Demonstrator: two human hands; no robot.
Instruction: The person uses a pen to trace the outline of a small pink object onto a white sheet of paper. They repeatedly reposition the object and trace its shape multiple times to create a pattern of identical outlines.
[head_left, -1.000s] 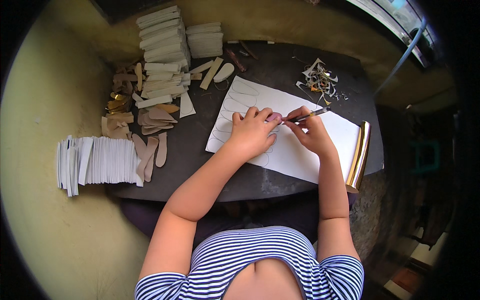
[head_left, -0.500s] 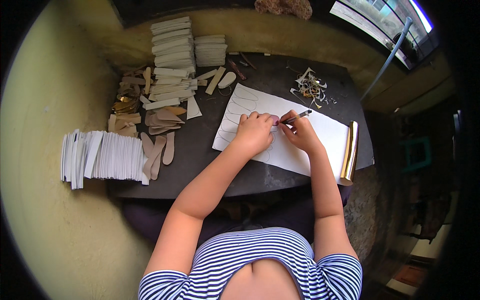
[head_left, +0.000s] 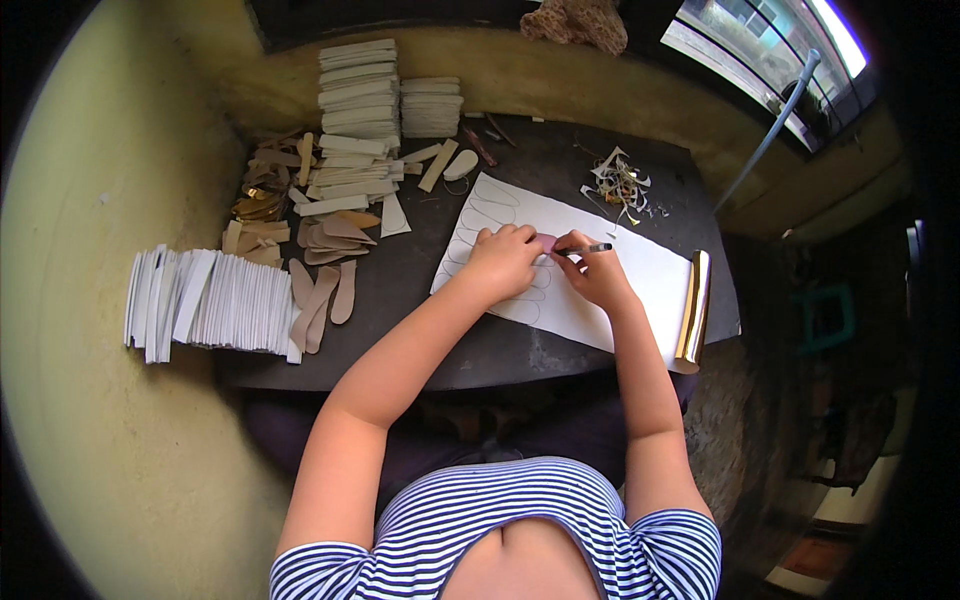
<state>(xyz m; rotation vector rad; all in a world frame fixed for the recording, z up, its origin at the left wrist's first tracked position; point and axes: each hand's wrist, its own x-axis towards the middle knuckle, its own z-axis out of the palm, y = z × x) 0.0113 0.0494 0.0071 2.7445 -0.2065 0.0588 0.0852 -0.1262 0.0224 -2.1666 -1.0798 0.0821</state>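
A white sheet [head_left: 640, 268] lies at a slant on the dark table, with several long oval outlines drawn along its left part. My left hand [head_left: 503, 262] rests on it, fingers bent and pressing down a small purple flat template [head_left: 545, 243]. Most of that template is hidden beneath the hand. In a pinch grip, my right hand [head_left: 592, 270] holds a dark pen [head_left: 585, 249], its tip at the template's right edge. The sheet's right end curls into a roll that shows a shiny gold underside [head_left: 692, 312].
White strips stand in a row [head_left: 225, 305] at the table's left. Stacked pale strips [head_left: 358, 95] rise at the back left, near brown sole-shaped pieces [head_left: 335, 238]. Curly offcuts [head_left: 618, 188] lie at the back right. A slanted pale-blue pole [head_left: 770, 130] stands by the window.
The pen has tilted flatter and shifted slightly left with my right hand, along the template's edge. My left hand still presses the template. The whole view has shifted slightly.
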